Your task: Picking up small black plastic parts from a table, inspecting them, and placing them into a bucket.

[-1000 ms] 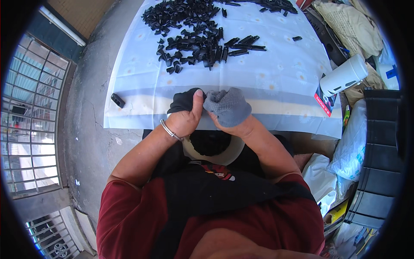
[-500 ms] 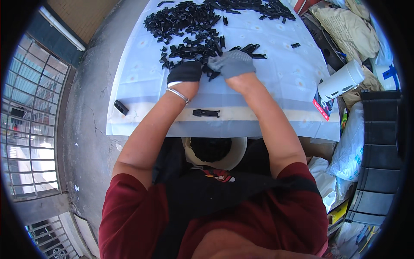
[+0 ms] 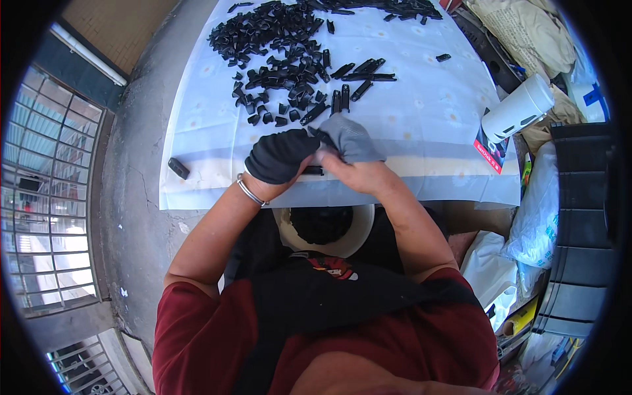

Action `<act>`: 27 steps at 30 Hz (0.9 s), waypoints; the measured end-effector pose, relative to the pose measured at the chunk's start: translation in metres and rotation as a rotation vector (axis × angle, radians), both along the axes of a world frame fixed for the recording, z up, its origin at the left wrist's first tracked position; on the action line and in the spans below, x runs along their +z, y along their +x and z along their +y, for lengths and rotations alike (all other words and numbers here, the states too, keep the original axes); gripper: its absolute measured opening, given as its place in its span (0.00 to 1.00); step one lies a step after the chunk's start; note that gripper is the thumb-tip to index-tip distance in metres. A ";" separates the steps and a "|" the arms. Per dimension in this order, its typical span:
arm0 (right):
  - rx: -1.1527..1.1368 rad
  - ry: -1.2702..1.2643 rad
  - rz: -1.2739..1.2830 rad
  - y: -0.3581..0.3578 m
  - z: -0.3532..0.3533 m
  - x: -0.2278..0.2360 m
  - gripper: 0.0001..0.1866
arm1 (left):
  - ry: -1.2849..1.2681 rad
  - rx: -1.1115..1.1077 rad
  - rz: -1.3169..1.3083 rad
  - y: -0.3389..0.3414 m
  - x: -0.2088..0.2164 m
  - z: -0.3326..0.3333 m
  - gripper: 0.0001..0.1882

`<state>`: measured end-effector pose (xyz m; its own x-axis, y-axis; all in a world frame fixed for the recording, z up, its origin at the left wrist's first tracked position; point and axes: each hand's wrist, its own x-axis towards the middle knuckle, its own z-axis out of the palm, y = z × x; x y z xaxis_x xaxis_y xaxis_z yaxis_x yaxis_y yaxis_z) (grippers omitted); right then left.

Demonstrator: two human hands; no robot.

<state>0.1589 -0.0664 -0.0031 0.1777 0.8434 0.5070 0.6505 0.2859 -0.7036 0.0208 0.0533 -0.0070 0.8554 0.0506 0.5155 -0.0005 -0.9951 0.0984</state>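
My left hand (image 3: 280, 158), in a black glove, and my right hand (image 3: 354, 146), in a grey glove, meet over the near part of the table. Pinched between their closed fingers is a small dark plastic part (image 3: 322, 137), mostly covered by the gloves. Under my wrists, a long black plastic clip (image 3: 313, 170) lies on the cloth, partly hidden. Just beyond my fingers spreads a heap of small black plastic pieces (image 3: 280, 72). Several long narrow black parts (image 3: 368, 72) lie to the right of that heap.
A patterned white tablecloth (image 3: 434, 131) covers the table. At its left edge sits a black oblong object (image 3: 178, 168); at the right, a white cylinder (image 3: 518, 108) leans over a red card (image 3: 490, 155). Below the front edge stands a pale bucket (image 3: 359, 230) with dark contents. Bags crowd the right side.
Both hands have drawn back from the heap toward me and come together, now with a dark part between them. Several long parts and loose pieces at the heap's near edge are uncovered.
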 end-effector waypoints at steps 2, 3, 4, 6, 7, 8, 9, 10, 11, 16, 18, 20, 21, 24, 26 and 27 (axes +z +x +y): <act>-0.036 -0.225 0.092 -0.003 -0.004 -0.003 0.12 | -0.081 -0.089 -0.077 0.000 0.002 -0.005 0.10; -0.033 -0.138 0.052 -0.002 -0.005 -0.008 0.13 | -0.113 -0.078 -0.043 -0.002 0.005 -0.008 0.10; -0.025 -0.050 0.012 -0.001 -0.004 -0.010 0.14 | -0.111 -0.075 -0.044 -0.003 0.002 -0.007 0.10; -0.022 -0.052 0.025 0.000 -0.003 -0.006 0.14 | -0.237 -0.041 -0.141 -0.006 -0.007 -0.005 0.09; -0.024 -0.055 0.043 -0.001 -0.002 -0.003 0.14 | -0.238 -0.040 -0.140 -0.008 -0.007 -0.009 0.09; -0.022 -0.057 0.045 -0.004 -0.002 0.002 0.14 | -0.553 0.009 -0.167 -0.010 -0.006 -0.016 0.11; -0.046 -0.028 0.084 -0.008 -0.003 0.008 0.14 | -0.868 0.061 -0.193 -0.011 -0.005 -0.020 0.13; -0.073 0.002 0.120 -0.010 -0.004 0.011 0.14 | -0.869 0.062 -0.194 -0.013 0.001 -0.020 0.13; -0.071 0.000 0.120 -0.011 -0.004 0.010 0.14 | -1.137 0.173 -0.050 -0.015 0.007 -0.019 0.17; -0.124 0.051 -0.149 -0.023 -0.001 -0.006 0.14 | -1.119 0.190 0.266 -0.017 0.015 -0.017 0.20; -0.122 0.088 -0.201 -0.024 0.000 -0.004 0.13 | -0.976 0.011 0.067 -0.013 -0.003 -0.010 0.19; -0.002 0.048 -0.110 -0.023 -0.004 0.011 0.12 | -0.935 0.030 -0.066 -0.011 -0.005 -0.009 0.18; 0.003 0.047 -0.108 -0.020 -0.006 0.014 0.12 | -0.936 0.035 -0.068 -0.014 -0.002 -0.006 0.18; -0.027 -0.110 -0.095 -0.006 -0.017 0.012 0.12 | -1.258 0.226 0.246 -0.016 0.025 -0.005 0.20; -0.123 -0.032 -0.181 -0.008 -0.023 0.009 0.11 | -1.255 0.149 0.261 -0.017 0.026 -0.001 0.20; -0.122 -0.033 -0.180 -0.008 -0.024 0.009 0.11 | -1.234 0.168 0.308 -0.018 0.030 -0.001 0.21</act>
<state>0.1514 -0.0900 0.0061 0.1890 0.8380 0.5119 0.7947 0.1757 -0.5810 0.0031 0.0523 0.0231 0.8673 0.4691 -0.1668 0.3027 -0.2309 0.9247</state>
